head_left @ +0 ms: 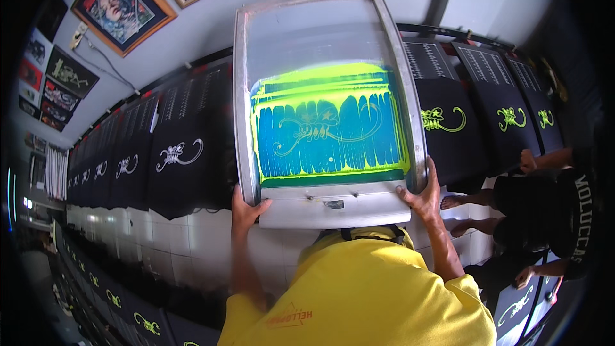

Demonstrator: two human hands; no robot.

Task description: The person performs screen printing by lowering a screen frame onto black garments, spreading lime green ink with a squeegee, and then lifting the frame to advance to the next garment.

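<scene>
A screen printing frame [419, 125] with a pale metal border spans the middle of the view in front of me. Its blue-green mesh [307, 118] carries a curled line design, streaked with neon yellow-green ink [314, 75] that lies thickest across the upper part. My left hand [246, 211] grips the near left corner, thumb on top of the near bar. At the near right corner my right hand [423, 195] holds on the same way, with its fingers up along the side. Whatever lies under the frame is hidden.
Dark shirts [179, 154] with pale designs line the bench on the left; shirts [512, 118] with neon yellow-green designs lie to the right. A person [538, 198] in dark clothes stands at the right. More printed shirts [115, 298] lie lower left. Framed pictures [122, 6] hang on the wall.
</scene>
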